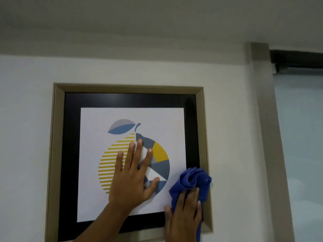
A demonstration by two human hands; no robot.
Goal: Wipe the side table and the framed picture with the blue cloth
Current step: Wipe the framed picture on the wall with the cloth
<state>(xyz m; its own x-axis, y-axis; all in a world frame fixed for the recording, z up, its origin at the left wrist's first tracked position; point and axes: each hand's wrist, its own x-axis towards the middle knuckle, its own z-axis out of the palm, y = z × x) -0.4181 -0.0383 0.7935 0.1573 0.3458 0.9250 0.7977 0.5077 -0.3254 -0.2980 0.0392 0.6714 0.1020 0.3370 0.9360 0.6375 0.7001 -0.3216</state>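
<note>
The framed picture [57, 137] hangs on the wall: a beige frame, a black mat and a print of a yellow, blue and grey fruit. My left hand [132, 177] lies flat on the glass over the fruit, fingers spread, holding nothing. My right hand [183, 212] presses the bunched blue cloth [192, 179] against the picture's lower right, where the mat meets the frame. The cloth bulges above my fingers and hangs down past my palm. The side table is out of view.
A pale wall [26, 119] surrounds the picture. A beige door or window jamb [264, 119] runs down at the right, with a frosted pane [300, 137] beyond it. The ceiling [157, 18] fills the top.
</note>
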